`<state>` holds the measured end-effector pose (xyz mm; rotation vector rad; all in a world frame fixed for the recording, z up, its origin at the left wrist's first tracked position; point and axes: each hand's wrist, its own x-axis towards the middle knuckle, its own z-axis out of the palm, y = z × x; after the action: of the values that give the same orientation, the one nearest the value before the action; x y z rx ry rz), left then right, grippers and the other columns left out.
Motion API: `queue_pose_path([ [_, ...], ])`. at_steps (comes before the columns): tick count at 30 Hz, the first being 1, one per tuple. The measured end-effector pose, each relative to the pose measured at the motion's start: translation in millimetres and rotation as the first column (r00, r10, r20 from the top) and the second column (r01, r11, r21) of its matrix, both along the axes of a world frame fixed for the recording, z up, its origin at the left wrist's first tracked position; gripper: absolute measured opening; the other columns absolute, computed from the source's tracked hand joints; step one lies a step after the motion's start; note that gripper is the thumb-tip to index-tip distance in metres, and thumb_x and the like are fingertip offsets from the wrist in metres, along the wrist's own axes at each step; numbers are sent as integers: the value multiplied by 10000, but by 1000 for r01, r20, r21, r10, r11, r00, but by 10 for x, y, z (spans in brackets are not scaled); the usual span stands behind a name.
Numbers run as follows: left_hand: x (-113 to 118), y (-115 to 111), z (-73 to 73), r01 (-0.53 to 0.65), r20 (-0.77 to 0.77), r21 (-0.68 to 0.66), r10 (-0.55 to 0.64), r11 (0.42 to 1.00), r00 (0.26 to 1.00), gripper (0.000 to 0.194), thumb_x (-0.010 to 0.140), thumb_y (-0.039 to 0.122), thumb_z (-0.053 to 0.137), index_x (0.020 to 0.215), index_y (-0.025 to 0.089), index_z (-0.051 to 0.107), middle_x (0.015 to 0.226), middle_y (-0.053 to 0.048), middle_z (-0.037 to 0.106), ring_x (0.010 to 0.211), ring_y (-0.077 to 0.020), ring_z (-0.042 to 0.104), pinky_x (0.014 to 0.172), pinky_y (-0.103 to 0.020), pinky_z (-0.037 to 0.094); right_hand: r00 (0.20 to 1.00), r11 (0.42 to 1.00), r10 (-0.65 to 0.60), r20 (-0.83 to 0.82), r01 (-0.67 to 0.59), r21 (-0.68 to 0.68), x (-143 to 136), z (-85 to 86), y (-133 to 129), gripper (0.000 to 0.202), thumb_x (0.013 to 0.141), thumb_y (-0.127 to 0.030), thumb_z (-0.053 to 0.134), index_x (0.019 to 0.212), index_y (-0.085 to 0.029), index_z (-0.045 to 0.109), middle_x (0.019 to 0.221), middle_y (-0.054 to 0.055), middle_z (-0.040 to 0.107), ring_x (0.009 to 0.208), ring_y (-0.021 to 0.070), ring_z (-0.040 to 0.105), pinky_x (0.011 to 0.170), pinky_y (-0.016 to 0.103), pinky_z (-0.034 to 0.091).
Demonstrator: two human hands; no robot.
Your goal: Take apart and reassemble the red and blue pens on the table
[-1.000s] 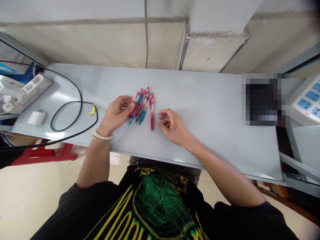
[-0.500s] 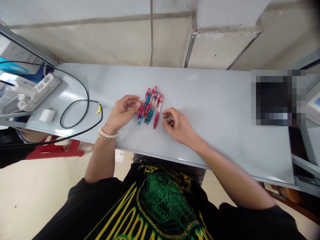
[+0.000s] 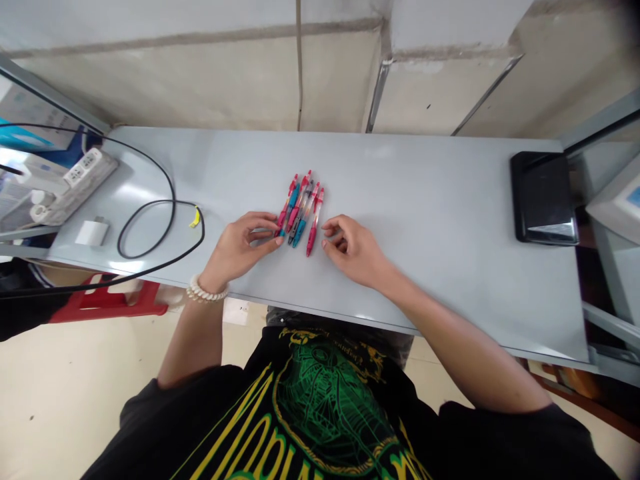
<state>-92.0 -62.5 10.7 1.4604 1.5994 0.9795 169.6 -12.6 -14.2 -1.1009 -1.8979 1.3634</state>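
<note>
The pale grey surface point(image 3: 425, 200) runs out to both sides of the hands, its far edge against a stained, cream-panelled wall point(image 3: 200, 87) with a thin cord point(image 3: 299, 67) hanging down it. Between the hands lies a loose bunch of pens point(image 3: 303, 213), pink, blue and grey. The left hand point(image 3: 245, 247) has its fingertips at the near ends of the leftmost pens; whether they are pinched cannot be told. The right hand point(image 3: 357, 253) is just beside the rightmost pink pen, thumb and fingers apart and curled around nothing. Left of the left hand, a black cable point(image 3: 174, 193) loops near a white charger point(image 3: 93, 233), with a power strip point(image 3: 75, 183) beyond. Well right of the right hand sits a glossy black object point(image 3: 543, 193). Below and left of the left hand, a red stool point(image 3: 115, 303) stands over a pale floor point(image 3: 50, 387).
</note>
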Motion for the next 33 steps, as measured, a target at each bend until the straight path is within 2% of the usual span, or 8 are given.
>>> queue_pose_path([
  [8, 10, -117, -98, -38, -102, 26, 41, 999, 994, 301, 838, 460, 861, 947, 184, 811, 1332, -142, 690, 1157, -288, 731, 1084, -506, 638, 1000, 999, 3, 8, -4, 32, -9, -22, 5, 195, 920, -285, 597, 1095, -199, 600, 1096, 81, 698, 744, 136, 634, 741, 337, 542],
  [18, -2, -104, -109, -46, -117, 56, 52, 997, 992, 228, 871, 422, 817, 912, 198, 815, 1279, -132, 718, 1132, -292, 731, 921, -435, 646, 1000, 999, 14, 12, -14, 51, -10, -12, 6, 186, 914, -288, 597, 1073, -194, 614, 1056, 78, 697, 730, 137, 622, 731, 332, 537],
  [28, 26, -100, -91, -19, -221, 89, 38, 996, 975, 200, 926, 378, 718, 888, 184, 750, 1320, -146, 687, 1064, -267, 717, 750, -372, 578, 999, 997, 34, 26, -35, 66, -11, 8, 8, 160, 916, -269, 592, 1055, -195, 614, 1037, 68, 686, 730, 135, 607, 750, 331, 530],
  [33, 14, -109, -94, 58, -297, 108, -24, 993, 955, 189, 962, 319, 671, 861, 168, 723, 1274, -142, 693, 982, -228, 697, 722, -360, 525, 999, 996, 34, 28, -37, 78, -17, -6, 7, 149, 914, -254, 591, 1052, -199, 611, 1027, 60, 686, 716, 128, 587, 745, 323, 522],
])
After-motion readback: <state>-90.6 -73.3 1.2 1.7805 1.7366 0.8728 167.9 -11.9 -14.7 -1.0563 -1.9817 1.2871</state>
